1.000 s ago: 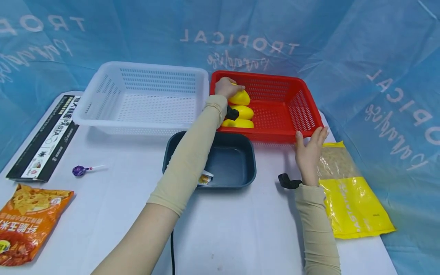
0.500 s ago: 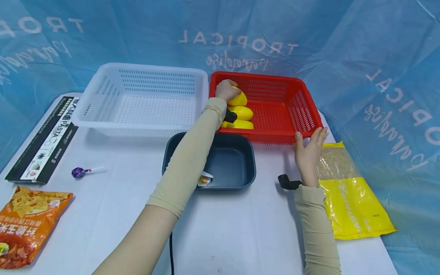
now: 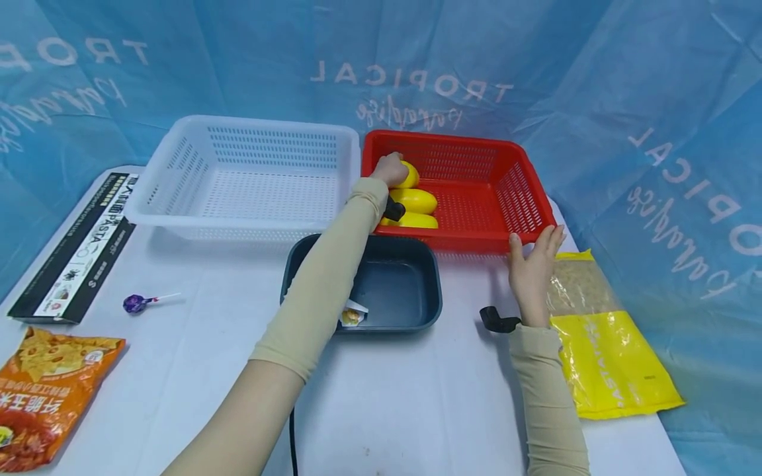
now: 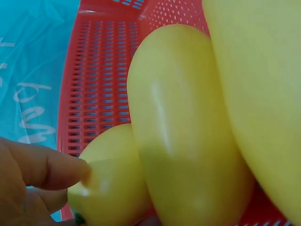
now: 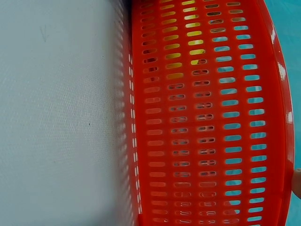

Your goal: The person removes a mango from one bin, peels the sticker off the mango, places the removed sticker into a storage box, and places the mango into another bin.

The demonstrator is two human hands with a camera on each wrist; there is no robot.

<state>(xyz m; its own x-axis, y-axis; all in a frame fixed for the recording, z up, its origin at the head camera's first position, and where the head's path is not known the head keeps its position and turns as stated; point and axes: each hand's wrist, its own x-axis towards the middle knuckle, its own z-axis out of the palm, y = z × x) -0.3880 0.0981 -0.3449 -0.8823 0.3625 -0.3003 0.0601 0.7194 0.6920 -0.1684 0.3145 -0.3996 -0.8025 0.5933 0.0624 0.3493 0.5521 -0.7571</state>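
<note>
My left hand reaches into the left end of the red basket and grips a yellow mango at the back. In the left wrist view, fingertips press on that mango near its dark green stem end. Two more smooth yellow mangoes, a middle one and a front one, lie beside it in a row. My right hand rests with fingers spread against the basket's front right corner. In the right wrist view, one fingertip shows at the red rim.
A white basket adjoins the red one on the left. In front is a dark rectangular pan with a small wrapped item, partly under my left arm. A yellow pasta bag, lollipop, orange snack bag and black box lie around.
My left hand has drawn back slightly toward the near side and lowered the mango against the left end of the red basket. The right hand stays at the corner.
</note>
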